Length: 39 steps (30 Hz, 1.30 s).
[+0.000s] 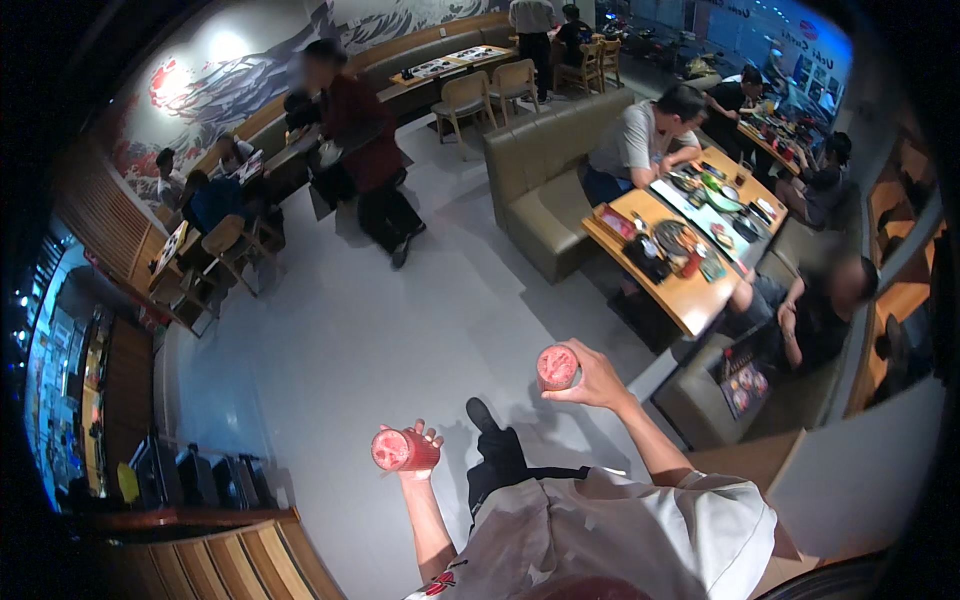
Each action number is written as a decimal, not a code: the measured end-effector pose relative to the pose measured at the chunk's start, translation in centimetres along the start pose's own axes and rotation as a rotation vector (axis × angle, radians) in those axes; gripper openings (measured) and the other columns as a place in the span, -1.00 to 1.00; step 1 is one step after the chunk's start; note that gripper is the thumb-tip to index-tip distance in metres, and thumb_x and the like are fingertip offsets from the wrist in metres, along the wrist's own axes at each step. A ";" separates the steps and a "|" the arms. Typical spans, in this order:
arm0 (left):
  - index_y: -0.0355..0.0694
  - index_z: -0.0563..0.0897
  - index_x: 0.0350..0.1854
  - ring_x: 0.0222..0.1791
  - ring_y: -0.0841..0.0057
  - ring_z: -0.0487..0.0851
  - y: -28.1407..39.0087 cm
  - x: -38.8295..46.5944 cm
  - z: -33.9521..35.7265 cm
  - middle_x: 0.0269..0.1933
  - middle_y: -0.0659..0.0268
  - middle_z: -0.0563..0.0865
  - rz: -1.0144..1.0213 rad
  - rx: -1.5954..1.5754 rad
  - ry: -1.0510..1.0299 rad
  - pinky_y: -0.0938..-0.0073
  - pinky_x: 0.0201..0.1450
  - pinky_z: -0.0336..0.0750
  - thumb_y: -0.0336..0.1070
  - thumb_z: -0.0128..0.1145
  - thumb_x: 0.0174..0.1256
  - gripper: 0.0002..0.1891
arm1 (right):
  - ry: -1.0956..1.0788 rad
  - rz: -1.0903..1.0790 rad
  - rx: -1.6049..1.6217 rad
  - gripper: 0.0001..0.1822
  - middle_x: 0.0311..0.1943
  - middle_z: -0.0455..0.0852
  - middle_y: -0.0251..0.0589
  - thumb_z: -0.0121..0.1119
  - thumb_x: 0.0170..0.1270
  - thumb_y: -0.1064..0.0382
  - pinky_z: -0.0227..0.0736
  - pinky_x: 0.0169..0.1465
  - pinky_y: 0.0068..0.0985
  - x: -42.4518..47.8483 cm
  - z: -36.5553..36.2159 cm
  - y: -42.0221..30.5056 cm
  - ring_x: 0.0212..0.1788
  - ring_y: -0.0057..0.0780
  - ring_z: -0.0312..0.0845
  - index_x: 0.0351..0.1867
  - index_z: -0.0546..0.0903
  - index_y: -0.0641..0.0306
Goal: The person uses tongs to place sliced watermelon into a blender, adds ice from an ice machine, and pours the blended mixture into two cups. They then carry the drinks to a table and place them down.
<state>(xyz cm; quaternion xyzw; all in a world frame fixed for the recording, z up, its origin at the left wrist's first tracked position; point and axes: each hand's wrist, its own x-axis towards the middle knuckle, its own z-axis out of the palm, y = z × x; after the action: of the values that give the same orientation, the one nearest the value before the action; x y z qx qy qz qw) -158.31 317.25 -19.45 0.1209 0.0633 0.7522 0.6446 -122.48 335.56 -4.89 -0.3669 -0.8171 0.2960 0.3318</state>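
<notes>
My left hand (421, 474) is wrapped around a ribbed glass (405, 450) of red iced drink, held over the grey floor. In my right hand (596, 380) is a second glass (556, 366) with a similar red drink and what looks like ice at the top. The fingers of that hand are mostly hidden behind the glass. Both glasses are apart from each other and from any table. Below and between them shows a black shoe (482, 414) of mine.
Ahead to the right, a wooden table (694, 304) bears dishes and a grill plate, with seated diners on both sides. A green bench (555, 217) stands beside it. A person in dark red (367, 142) walks ahead. Slatted wood (232, 559) lies lower left; a low partition (855, 465) rises right.
</notes>
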 end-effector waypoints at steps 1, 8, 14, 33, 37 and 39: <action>-0.10 0.76 -0.13 -0.13 0.27 0.55 1.7 5.1 -1.1 -0.08 0.24 0.61 -0.007 -0.012 -0.009 0.24 -0.08 0.44 0.20 0.05 0.43 -0.54 | -0.005 0.003 0.011 -0.20 0.01 0.71 -0.08 0.70 -0.21 -0.06 0.59 0.08 -0.24 4.9 1.3 1.4 0.03 -0.01 0.69 0.10 0.60 0.21; -0.06 0.72 -0.21 -0.13 0.27 0.52 12.1 39.0 -5.9 -0.05 0.26 0.59 -0.059 0.023 0.109 0.20 -0.09 0.42 0.16 0.17 0.28 -0.62 | -0.028 0.182 0.145 -0.21 0.04 0.70 -0.10 0.67 -0.16 -0.03 0.55 0.13 -0.24 33.0 7.9 10.2 0.10 -0.05 0.67 0.12 0.56 0.16; -0.07 0.68 -0.16 -0.12 0.22 0.51 18.4 72.3 -7.4 -0.10 0.24 0.57 -0.098 0.015 0.097 0.18 -0.08 0.43 0.18 0.20 0.28 -0.60 | -0.060 0.110 0.140 -0.22 0.02 0.68 -0.12 0.63 -0.15 -0.10 0.54 0.12 -0.23 57.9 10.6 18.0 0.08 -0.01 0.65 0.12 0.57 0.19; -0.06 0.62 0.04 -0.03 0.06 0.64 12.7 164.0 -15.8 0.06 0.20 0.68 -0.373 -0.009 -0.115 0.03 0.04 0.54 0.19 0.07 0.41 -0.56 | -0.206 -0.105 0.107 -0.25 -0.02 0.68 -0.19 0.62 -0.11 -0.07 0.58 0.06 -0.21 137.2 1.1 52.6 0.02 -0.05 0.66 0.12 0.55 0.12; -0.05 0.64 0.04 -0.02 -0.01 0.65 7.2 180.2 -17.6 0.08 0.18 0.70 -0.516 0.038 -0.025 0.00 0.06 0.59 0.20 0.08 0.38 -0.55 | -0.138 0.000 0.029 -0.29 0.02 0.68 -0.22 0.61 -0.08 -0.04 0.58 0.07 -0.22 147.7 -3.4 61.8 0.03 -0.07 0.66 0.11 0.56 0.09; -0.05 0.64 0.06 0.00 -0.02 0.67 4.3 188.4 -17.1 0.09 0.17 0.69 -0.650 0.038 -0.048 -0.03 0.06 0.63 0.18 0.10 0.38 -0.56 | -0.034 0.040 0.046 -0.29 0.04 0.68 -0.21 0.61 -0.08 -0.04 0.58 0.07 -0.22 152.7 -6.4 65.4 0.05 -0.07 0.66 0.12 0.56 0.09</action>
<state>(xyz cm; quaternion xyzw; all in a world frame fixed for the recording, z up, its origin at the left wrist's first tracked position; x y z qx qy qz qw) -193.21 503.18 -15.91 0.1241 0.0971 0.5028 0.8499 -169.17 495.00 1.02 -0.3704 -0.8081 0.3277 0.3200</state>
